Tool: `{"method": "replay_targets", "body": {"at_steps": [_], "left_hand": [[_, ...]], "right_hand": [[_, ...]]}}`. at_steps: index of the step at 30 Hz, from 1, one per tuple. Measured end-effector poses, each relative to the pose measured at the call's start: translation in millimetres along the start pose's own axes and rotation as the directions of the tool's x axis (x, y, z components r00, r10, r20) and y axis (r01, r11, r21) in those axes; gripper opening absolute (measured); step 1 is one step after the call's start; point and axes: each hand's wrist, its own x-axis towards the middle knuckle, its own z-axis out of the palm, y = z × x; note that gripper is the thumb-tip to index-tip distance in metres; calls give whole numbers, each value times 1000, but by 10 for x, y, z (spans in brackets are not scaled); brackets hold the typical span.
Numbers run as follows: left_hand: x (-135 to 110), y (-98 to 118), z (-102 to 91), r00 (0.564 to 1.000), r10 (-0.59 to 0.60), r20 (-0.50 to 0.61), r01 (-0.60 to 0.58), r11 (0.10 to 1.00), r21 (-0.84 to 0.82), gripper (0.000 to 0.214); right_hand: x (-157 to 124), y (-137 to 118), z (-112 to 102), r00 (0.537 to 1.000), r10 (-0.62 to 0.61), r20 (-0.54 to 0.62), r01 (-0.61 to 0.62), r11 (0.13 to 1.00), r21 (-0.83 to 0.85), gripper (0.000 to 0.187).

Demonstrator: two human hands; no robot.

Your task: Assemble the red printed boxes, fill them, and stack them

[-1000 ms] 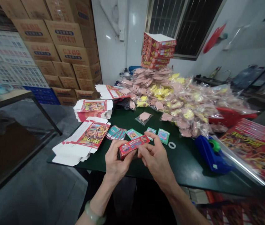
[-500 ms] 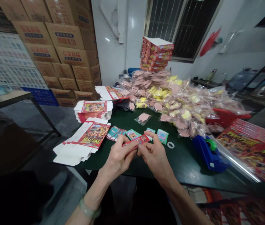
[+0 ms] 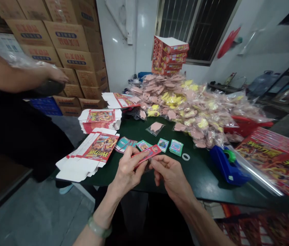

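Note:
My left hand (image 3: 127, 169) is closed around a narrow red printed packet (image 3: 148, 153), which tilts up to the right over the table's front part. My right hand (image 3: 169, 172) is pinched just below the packet's right half; what its fingertips hold is too small to make out. Beyond the packet lie small piles of printed cards: teal ones (image 3: 124, 144), green-edged ones (image 3: 142, 145), a middle pile (image 3: 163, 145) and a right pile (image 3: 176, 147). A white ring (image 3: 185, 157) lies beside them. A bagged pink piece (image 3: 155, 127) rests farther back.
Flattened red-and-white cartons (image 3: 98, 148) lie on the left. A heap of bagged pink and yellow pieces (image 3: 175, 99) fills the back, before stacked red boxes (image 3: 171, 54). A blue tape dispenser (image 3: 227, 167) and printed sheets (image 3: 274, 160) stand right. Another person's arm (image 3: 13, 73) is at left.
My right hand has let go of the packet's right end and moved slightly down, its fingers now pinched below it. Another person carrying something has come into view at left.

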Motion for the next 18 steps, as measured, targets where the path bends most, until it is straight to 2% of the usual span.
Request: {"method": "replay_targets", "body": {"at_steps": [7, 13, 15, 18], "left_hand": [[-5, -4, 14, 1000, 12, -9, -12, 1000, -12, 30], [-11, -2, 17, 1000, 5, -9, -5, 1000, -26, 31], [-9, -1, -6, 1000, -9, 4, 9, 999, -42, 31], [13, -1, -45, 999, -8, 39, 11, 997, -76, 33]], "right_hand": [[9, -53, -45, 988, 124, 96, -127, 992, 21, 32], [13, -32, -35, 977, 189, 99, -194, 980, 45, 38], [26, 1, -7, 983, 165, 75, -168, 985, 40, 41], [68, 125, 33, 999, 51, -17, -51, 998, -38, 41]]}}
